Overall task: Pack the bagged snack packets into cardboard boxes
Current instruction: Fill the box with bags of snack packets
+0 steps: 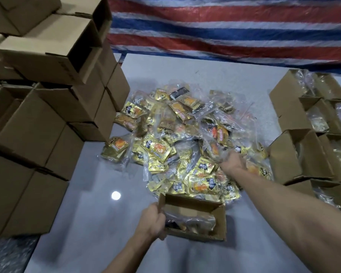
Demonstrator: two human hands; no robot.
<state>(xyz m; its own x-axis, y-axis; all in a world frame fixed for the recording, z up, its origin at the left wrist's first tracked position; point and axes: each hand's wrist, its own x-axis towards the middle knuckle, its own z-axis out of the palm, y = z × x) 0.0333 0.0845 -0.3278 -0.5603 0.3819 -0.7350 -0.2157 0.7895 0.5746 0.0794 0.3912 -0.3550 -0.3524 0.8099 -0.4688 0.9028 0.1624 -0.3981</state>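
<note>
The open box (221, 221) stands on the grey table (83, 203) at its near edge, directly in front of the person. Its top flaps are up and its mouth faces the camera. One clear bag of packets (189, 218) already lies inside, filling the lower part.

The left hand (153, 221) grips the left wall of this box, fingers curled over the rim.

The right hand (231, 161) is stretched forward to the near right side of the pile of bagged packets (171, 134). It is touching the bags there. It is blurred, and I cannot tell whether its fingers are spread or closed on a bag.

The pile lies in the middle of the table, just beyond the open box, with its nearest bags touching the far wall of the box. The bags are clear plastic, each holding gold packets with orange and black print.

On the left, a stack of empty boxes (37, 119) rises several layers high, some with open ends showing. On the right, a group of filled boxes (285, 160) stands with flaps up and clear bags visible inside. A red, white and blue striped sheet (224, 26) hangs behind the table. A round spot of light (116, 195) shows on the tabletop, left of the open box.
</note>
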